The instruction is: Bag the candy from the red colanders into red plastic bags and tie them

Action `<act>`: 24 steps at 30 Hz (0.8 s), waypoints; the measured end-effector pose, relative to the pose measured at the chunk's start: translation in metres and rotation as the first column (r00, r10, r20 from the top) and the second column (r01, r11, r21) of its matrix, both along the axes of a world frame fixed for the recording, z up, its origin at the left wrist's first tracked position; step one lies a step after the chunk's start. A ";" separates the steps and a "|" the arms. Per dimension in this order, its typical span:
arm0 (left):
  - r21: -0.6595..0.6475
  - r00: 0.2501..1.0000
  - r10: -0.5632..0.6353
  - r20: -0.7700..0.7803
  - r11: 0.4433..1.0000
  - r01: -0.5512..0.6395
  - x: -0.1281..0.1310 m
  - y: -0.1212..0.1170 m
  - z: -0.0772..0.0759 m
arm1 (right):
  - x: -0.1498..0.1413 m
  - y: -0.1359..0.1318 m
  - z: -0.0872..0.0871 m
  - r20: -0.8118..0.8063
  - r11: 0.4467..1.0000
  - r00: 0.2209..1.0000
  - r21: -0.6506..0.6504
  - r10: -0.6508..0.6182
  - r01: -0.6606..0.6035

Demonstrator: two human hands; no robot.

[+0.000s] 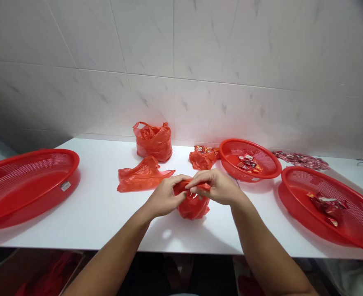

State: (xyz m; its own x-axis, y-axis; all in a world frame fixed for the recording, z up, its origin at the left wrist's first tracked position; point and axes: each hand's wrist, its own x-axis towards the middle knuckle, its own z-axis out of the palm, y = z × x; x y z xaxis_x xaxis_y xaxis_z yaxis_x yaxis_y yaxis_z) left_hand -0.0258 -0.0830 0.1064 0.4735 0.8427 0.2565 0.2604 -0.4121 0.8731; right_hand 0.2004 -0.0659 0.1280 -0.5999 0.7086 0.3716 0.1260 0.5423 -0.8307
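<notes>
Near the middle of the white table, my left hand [168, 195] and my right hand [216, 186] pinch the gathered top of a small red plastic bag [193, 207]. The bag's lower part bulges below my fingers, and its contents are hidden. Just beyond my left hand lies a flat, crumpled red plastic bag [142, 176]. Farther back stands a full red plastic bag [154, 142] with a handle loop sticking up. Behind my right hand another red bag [202, 159] rests beside some small wrapped packets [203, 149].
On the left is a large red basket [68, 181]. To the right, a smaller red basket [273, 174] and a large red basket [295, 207] each hold wrapped packets. More packets [303, 159] lie along the tiled wall [196, 53]. The table's front edge [156, 249] runs beneath my forearms.
</notes>
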 end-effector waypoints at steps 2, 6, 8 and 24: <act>-0.090 0.998 -0.006 0.061 0.996 0.011 0.000 0.001 -0.001 | 0.001 -0.002 -0.011 -0.048 0.944 0.985 0.281 -0.169 0.175; -0.322 0.955 -0.024 0.296 0.939 0.123 0.005 0.002 -0.009 | -0.010 -0.006 -0.042 -0.187 0.728 0.953 0.615 -0.240 0.304; -0.400 0.924 -0.012 0.382 0.899 0.178 0.007 0.003 -0.016 | -0.017 -0.009 -0.055 -0.202 0.680 0.953 0.667 -0.227 0.303; 0.246 0.813 0.515 -0.272 0.854 -0.459 -0.065 -0.002 -0.048 | 0.070 -0.038 -0.107 0.200 0.792 0.770 0.240 -0.606 0.561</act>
